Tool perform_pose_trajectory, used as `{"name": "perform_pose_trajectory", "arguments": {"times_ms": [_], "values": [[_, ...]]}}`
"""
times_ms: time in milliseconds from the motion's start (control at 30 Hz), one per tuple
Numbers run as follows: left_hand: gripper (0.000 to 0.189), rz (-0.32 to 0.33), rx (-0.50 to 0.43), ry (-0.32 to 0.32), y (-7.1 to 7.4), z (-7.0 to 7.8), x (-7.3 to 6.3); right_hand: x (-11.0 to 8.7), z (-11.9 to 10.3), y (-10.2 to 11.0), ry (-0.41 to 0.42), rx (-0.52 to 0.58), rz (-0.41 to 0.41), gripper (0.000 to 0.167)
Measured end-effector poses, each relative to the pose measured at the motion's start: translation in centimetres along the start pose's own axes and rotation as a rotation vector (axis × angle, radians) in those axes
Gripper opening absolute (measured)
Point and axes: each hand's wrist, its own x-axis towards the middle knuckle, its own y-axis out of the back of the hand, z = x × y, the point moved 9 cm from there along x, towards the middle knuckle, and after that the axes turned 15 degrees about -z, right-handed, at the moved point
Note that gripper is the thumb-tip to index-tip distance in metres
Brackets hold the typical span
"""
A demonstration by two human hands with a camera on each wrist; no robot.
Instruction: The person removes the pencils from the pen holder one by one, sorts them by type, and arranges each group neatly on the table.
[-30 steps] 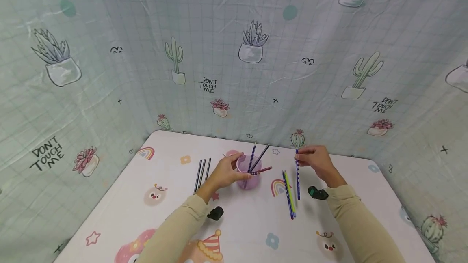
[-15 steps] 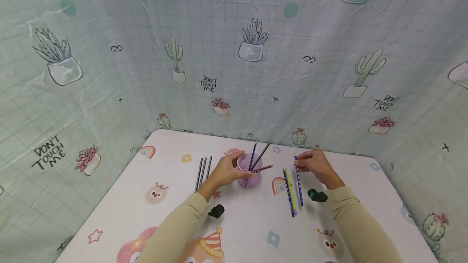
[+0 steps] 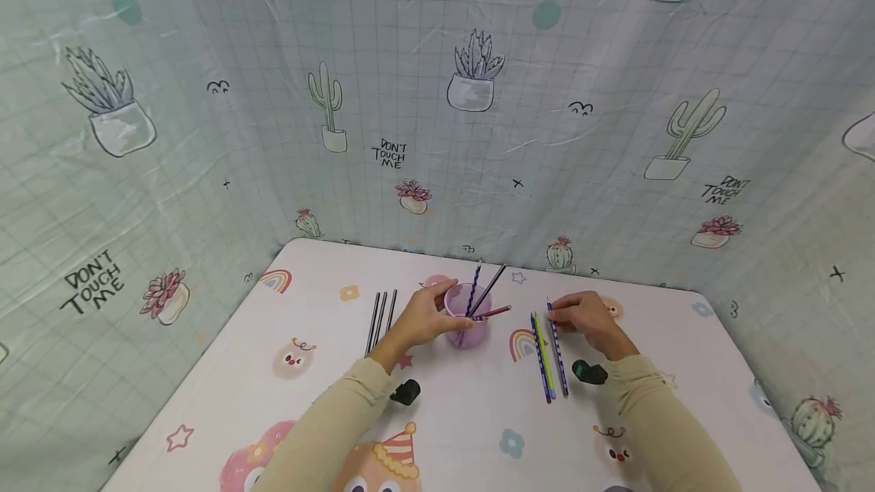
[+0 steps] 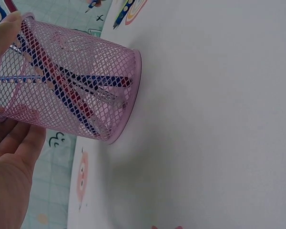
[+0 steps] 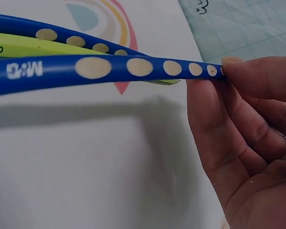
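Note:
My left hand (image 3: 425, 316) grips the rim of a pink mesh pencil cup (image 4: 93, 47), thumb on the near side and fingers on the far side. Inside lean several pencils, among them a red one (image 3: 499, 311) and a dark one (image 3: 489, 288). My right hand (image 3: 586, 319) pinches a blue pencil with pale dots (image 5: 114, 67) near its upper end, between thumb and fingers. To the left of that pencil lie a yellow-green pencil (image 5: 19, 46) and another blue dotted pencil (image 5: 19, 24), side by side on the table.
Several dark, thin pencils (image 3: 374, 321) lie side by side left of my left hand, partly hidden by it. The white table (image 3: 465, 416) carries printed cartoons. A patterned curtain (image 3: 472, 173) hangs behind its far edge.
My right hand has come down toward me and slightly left, bringing the blue pencil beside the two lying ones. My left hand stays on the pencil cup.

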Motion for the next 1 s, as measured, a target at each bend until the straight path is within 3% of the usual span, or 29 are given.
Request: {"name": "perform_pose_trajectory", "arguments": {"times_ms": [600, 1000], "values": [[0.095, 0.006, -0.005, 0.0, -0.1, -0.2, -0.2, 0.5, 1.6, -0.8, -0.059, -0.062, -0.01, 0.029], [0.095, 0.003, -0.025, -0.002, -0.2, -0.6, 0.0, 0.7, 1.5, -1.2, -0.089, -0.12, 0.001, 0.025]]}}
